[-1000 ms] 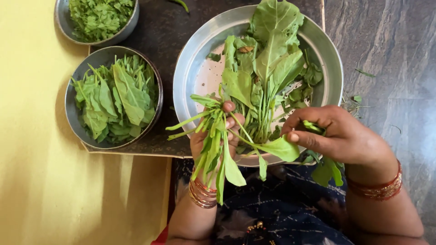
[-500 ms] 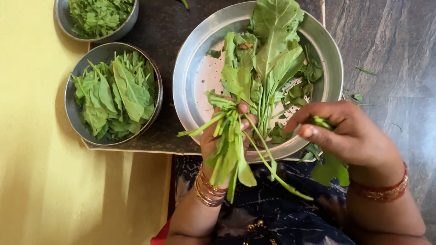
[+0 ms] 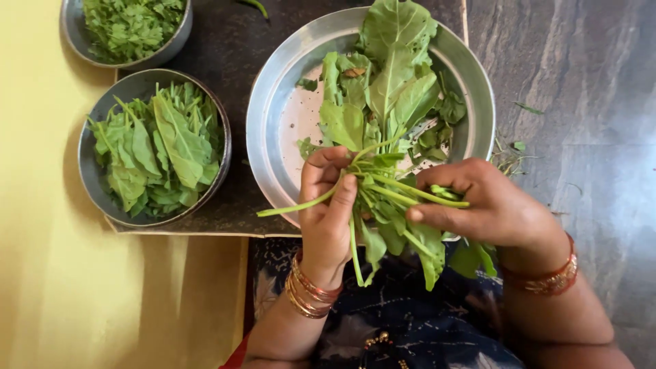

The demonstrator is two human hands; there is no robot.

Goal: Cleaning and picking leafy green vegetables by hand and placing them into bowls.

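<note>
My left hand [image 3: 326,212] grips a bunch of green stalks with leaves [image 3: 383,198] over the near rim of a large round steel plate [image 3: 273,102]. Next to it, my right hand [image 3: 488,205] pinches a stalk of that bunch at its thumb and also keeps a few plucked leaves [image 3: 471,256] under its palm. More spinach-like leaves [image 3: 389,82] lie heaped on the plate beyond both hands. Bangles circle both wrists.
A steel bowl [image 3: 92,178] full of plucked leaves stands left of the plate. Behind it is a second bowl [image 3: 75,37] of finer chopped greens. Both rest on a dark mat [image 3: 219,48]. Yellow floor lies to the left, grey stone to the right with leaf scraps [image 3: 523,147].
My left hand turned palm-down and swung its bunch rightward toward my right hand. My right hand now pinches a stalk of the bunch. The view shifted slightly.
</note>
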